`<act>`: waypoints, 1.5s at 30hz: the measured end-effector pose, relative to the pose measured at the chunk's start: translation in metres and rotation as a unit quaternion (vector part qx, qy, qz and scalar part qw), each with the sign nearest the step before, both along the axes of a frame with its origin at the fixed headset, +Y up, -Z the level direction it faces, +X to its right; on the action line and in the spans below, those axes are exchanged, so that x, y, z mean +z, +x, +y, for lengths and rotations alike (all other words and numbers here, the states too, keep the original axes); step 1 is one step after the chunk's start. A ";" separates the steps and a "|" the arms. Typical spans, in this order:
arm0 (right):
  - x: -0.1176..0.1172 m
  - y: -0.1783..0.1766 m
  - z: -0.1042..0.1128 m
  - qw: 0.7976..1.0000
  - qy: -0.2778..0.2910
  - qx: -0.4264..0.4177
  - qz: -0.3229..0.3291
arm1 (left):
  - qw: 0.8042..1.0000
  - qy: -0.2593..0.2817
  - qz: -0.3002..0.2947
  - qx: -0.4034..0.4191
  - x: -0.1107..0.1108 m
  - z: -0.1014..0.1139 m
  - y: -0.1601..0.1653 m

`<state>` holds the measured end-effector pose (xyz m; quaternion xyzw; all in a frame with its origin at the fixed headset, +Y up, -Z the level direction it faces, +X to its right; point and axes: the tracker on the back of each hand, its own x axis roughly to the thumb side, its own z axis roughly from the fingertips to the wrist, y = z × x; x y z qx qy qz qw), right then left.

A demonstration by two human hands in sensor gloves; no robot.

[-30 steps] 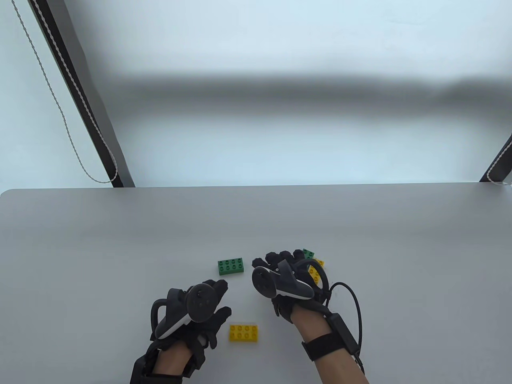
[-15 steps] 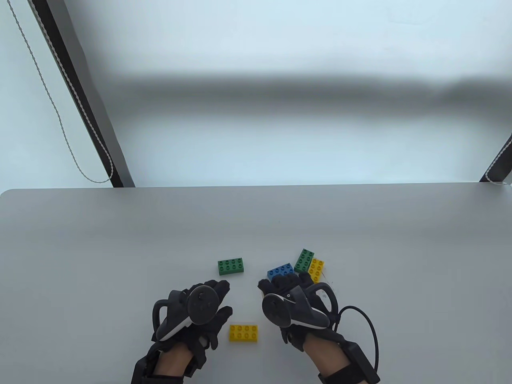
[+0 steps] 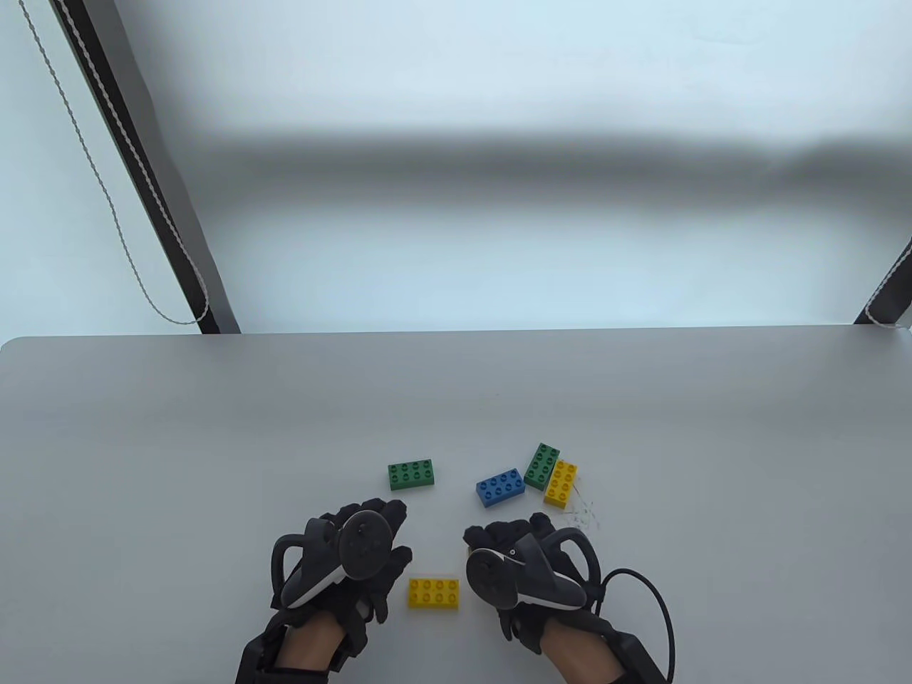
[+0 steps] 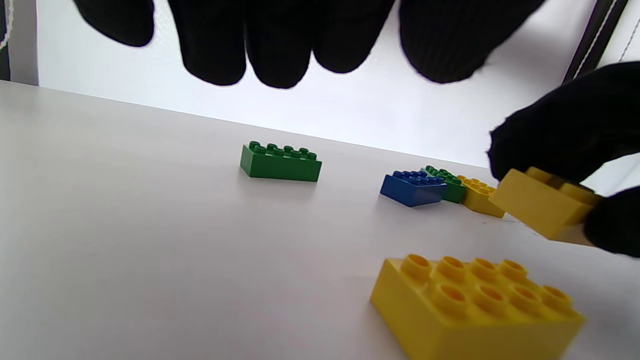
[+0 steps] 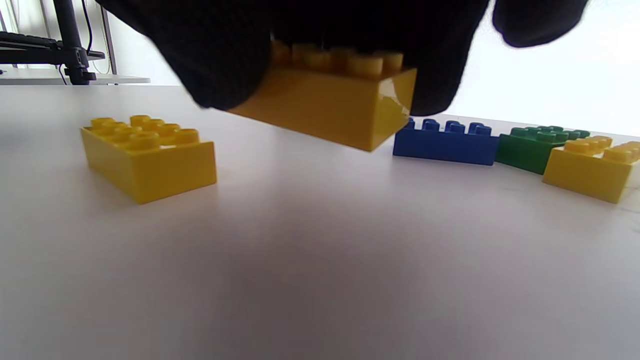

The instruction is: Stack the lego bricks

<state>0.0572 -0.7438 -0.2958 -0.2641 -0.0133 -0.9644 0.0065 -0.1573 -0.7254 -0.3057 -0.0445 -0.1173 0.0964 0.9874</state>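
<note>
Yellow brick (image 5: pixel 325 102) in my right hand (image 3: pixel 524 570), gripped along its long sides, lifted off the table (image 3: pixel 214 427) beside the lone yellow brick (image 3: pixel 434 593). I judge it rigid, light, glossy, maybe slick against glove fabric. Left hand (image 3: pixel 342 563) hovers, fingers loose, holding nothing. Open room between the hands; table edges well apart.

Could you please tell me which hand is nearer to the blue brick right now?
Right. The right hand sits just below the blue brick, gripping a yellow brick; the left hand lies farther off, lower left.
</note>
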 end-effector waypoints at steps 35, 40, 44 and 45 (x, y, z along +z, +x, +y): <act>0.009 -0.013 -0.015 0.998 -0.036 0.038 0.031 | 1.000 -0.015 -0.004 -0.026 0.000 -0.004 0.005; 0.008 -0.013 -0.016 0.998 -0.037 0.037 0.031 | 0.999 -0.016 -0.005 -0.027 0.001 -0.004 0.006; 0.008 -0.013 -0.017 0.998 -0.038 0.036 0.031 | 1.000 -0.016 -0.005 -0.027 0.000 -0.004 0.006; 0.008 -0.014 -0.018 0.998 -0.038 0.036 0.031 | 0.999 -0.016 -0.005 -0.027 0.001 -0.004 0.006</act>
